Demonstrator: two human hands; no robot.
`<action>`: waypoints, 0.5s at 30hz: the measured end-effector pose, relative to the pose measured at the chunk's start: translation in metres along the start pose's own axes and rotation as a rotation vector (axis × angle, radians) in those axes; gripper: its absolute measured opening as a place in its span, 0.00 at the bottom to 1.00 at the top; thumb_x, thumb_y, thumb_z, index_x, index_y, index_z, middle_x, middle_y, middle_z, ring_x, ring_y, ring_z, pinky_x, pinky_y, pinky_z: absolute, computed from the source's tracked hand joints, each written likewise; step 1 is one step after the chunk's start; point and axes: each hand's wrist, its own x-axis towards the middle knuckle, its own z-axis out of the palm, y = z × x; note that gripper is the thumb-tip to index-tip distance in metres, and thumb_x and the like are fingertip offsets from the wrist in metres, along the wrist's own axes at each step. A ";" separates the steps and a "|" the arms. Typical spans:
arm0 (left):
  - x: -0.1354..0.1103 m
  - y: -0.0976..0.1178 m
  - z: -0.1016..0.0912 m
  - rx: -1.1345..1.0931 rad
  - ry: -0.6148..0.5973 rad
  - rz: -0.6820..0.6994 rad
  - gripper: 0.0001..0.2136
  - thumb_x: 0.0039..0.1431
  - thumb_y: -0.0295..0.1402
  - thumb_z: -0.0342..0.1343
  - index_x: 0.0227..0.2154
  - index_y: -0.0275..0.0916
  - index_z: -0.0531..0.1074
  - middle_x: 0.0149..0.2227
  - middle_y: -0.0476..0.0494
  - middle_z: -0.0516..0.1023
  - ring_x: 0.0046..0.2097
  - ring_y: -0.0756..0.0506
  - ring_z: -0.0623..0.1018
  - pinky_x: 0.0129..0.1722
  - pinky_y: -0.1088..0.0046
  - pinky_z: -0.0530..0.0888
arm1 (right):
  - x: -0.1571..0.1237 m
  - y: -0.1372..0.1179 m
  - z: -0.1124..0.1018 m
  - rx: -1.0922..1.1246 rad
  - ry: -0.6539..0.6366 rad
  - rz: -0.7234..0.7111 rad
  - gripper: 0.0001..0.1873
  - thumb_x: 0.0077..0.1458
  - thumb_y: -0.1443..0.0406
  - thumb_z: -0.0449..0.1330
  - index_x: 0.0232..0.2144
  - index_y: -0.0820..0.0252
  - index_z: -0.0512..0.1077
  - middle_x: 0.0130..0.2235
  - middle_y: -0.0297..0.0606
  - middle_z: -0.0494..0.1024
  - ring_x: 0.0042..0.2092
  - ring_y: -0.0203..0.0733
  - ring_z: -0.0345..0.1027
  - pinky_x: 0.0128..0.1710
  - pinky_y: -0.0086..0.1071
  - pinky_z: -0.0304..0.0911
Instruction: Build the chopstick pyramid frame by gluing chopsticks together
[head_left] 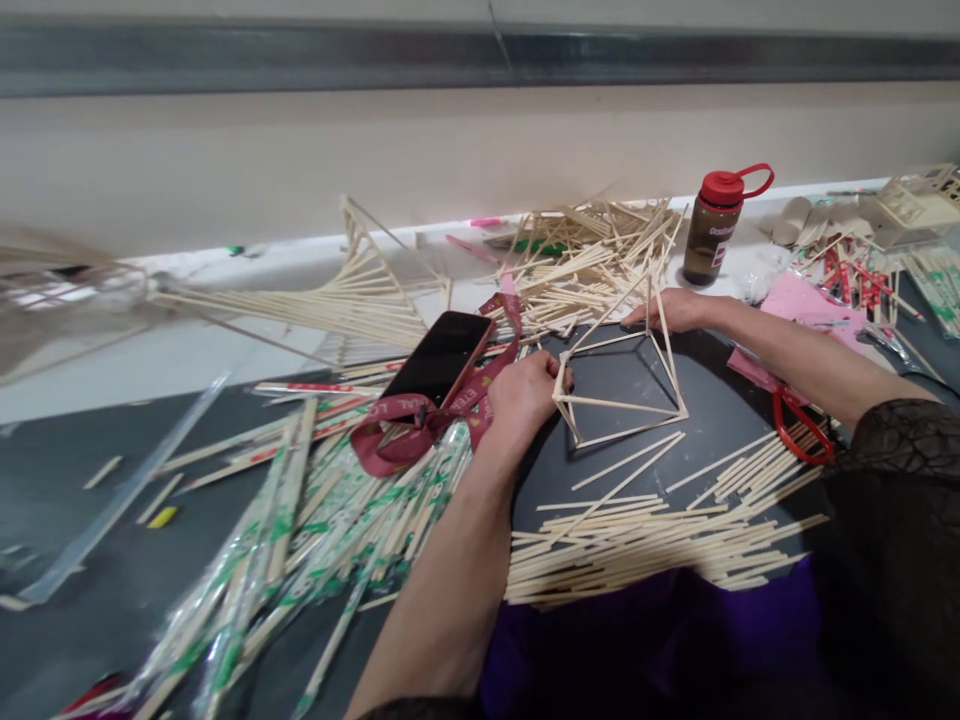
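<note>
A small frame of thin wooden sticks (622, 385), shaped like a pyramid, stands on the dark table (112, 590). My left hand (523, 392) is curled against its left corner, fingers pinched on a stick of the frame. My right hand (673, 308) rests at the frame's far right side, fingers closed around a slanting stick near the top. Loose bare sticks (645, 535) lie in a spread just in front of the frame, near me.
A phone (439, 357) on a maroon lanyard (420, 425) lies left of my left hand. Wrapped chopsticks (300, 540) cover the left. A larger stick structure (352, 290), a stick pile (592, 255), a brown red-capped bottle (715, 225) and red scissors (799, 425) surround the work spot.
</note>
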 end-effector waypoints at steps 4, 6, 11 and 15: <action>0.001 -0.002 0.003 -0.002 0.006 0.001 0.12 0.60 0.42 0.52 0.37 0.43 0.77 0.42 0.37 0.84 0.48 0.33 0.82 0.40 0.65 0.73 | 0.007 -0.004 -0.003 -0.141 -0.079 -0.062 0.24 0.53 0.74 0.60 0.47 0.45 0.82 0.49 0.29 0.84 0.46 0.38 0.75 0.40 0.25 0.61; 0.002 -0.003 0.004 -0.006 0.006 0.001 0.12 0.60 0.43 0.52 0.36 0.43 0.77 0.42 0.37 0.84 0.48 0.33 0.82 0.40 0.65 0.73 | 0.005 -0.004 -0.003 -0.200 -0.082 -0.061 0.22 0.56 0.72 0.59 0.49 0.45 0.81 0.52 0.30 0.83 0.47 0.39 0.75 0.40 0.26 0.61; 0.004 -0.004 0.006 -0.021 0.006 0.004 0.12 0.59 0.43 0.52 0.36 0.43 0.76 0.42 0.37 0.84 0.48 0.32 0.81 0.40 0.63 0.73 | -0.020 0.003 -0.003 -0.336 -0.053 0.012 0.21 0.62 0.68 0.56 0.54 0.47 0.78 0.47 0.36 0.84 0.43 0.42 0.75 0.36 0.31 0.57; 0.004 -0.005 0.007 -0.025 0.018 0.015 0.12 0.59 0.42 0.52 0.36 0.42 0.76 0.42 0.36 0.84 0.48 0.31 0.81 0.40 0.62 0.73 | -0.050 0.018 -0.005 -0.427 -0.027 0.092 0.16 0.62 0.68 0.57 0.48 0.51 0.81 0.43 0.42 0.84 0.42 0.45 0.74 0.35 0.34 0.56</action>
